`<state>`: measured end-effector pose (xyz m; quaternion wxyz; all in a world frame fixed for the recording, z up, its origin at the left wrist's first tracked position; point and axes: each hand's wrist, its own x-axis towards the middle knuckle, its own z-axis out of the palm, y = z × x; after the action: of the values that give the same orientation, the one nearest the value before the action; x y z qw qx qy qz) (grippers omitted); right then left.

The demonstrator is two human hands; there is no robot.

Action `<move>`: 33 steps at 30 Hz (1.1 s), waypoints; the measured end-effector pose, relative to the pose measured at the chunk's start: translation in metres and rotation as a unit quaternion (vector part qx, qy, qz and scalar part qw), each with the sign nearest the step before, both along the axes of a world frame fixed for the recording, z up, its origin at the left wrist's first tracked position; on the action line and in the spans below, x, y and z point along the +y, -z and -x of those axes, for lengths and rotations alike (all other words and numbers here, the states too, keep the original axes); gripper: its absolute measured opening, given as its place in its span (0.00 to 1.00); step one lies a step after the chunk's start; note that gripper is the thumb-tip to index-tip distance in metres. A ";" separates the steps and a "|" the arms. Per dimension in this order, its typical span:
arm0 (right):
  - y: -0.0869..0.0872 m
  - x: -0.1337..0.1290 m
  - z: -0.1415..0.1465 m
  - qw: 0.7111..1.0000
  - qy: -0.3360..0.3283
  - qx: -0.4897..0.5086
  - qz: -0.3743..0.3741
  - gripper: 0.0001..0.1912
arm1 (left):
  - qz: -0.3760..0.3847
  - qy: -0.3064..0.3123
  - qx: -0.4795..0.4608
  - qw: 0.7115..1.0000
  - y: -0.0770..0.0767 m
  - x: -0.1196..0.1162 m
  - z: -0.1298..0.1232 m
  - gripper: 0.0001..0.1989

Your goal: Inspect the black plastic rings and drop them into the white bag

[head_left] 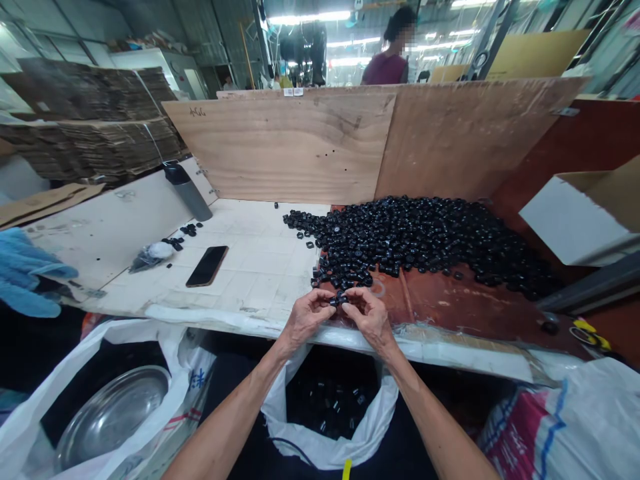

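Note:
Above the table's front edge, my left hand (309, 317) and my right hand (369, 316) meet, fingertips pinched on small black cylindrical parts (339, 299). Whether these are one piece or two pressed together, I cannot tell. Just beyond my fingers spreads a large pile of similar black parts (410, 233), reaching to the right side of the table. Below my hands hangs an open white sack (280, 413) with more black parts inside it.
A phone (207, 266) lies left on the table (260, 253), near a dark bottle (187, 191) and a small plastic bag (153, 255). Wooden boards (290, 147) wall the back. At left, another sack holds a metal bowl (115, 413). An open white box (575, 217) stands right.

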<state>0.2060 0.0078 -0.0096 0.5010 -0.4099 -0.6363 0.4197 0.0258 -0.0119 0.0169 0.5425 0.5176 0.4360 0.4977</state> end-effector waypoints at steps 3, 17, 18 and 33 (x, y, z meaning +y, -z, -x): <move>0.000 0.000 0.000 1.000 -0.001 -0.004 -0.027 0.09 | -0.011 0.004 -0.020 1.000 0.001 -0.001 0.000 0.15; -0.008 -0.003 0.004 0.991 0.015 -0.102 -0.090 0.05 | -0.146 0.001 0.061 0.987 0.022 0.001 0.005 0.12; -0.008 -0.003 0.005 0.990 0.017 -0.106 -0.092 0.05 | -0.158 0.000 0.076 0.984 0.023 0.001 0.006 0.12; -0.012 -0.007 0.002 0.999 -0.013 -0.002 -0.031 0.11 | -0.083 -0.017 -0.020 0.996 0.013 -0.004 0.001 0.12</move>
<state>0.2037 0.0009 0.0023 0.5065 -0.3863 -0.6555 0.4057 0.0245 -0.0158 0.0038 0.4977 0.5435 0.3911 0.5513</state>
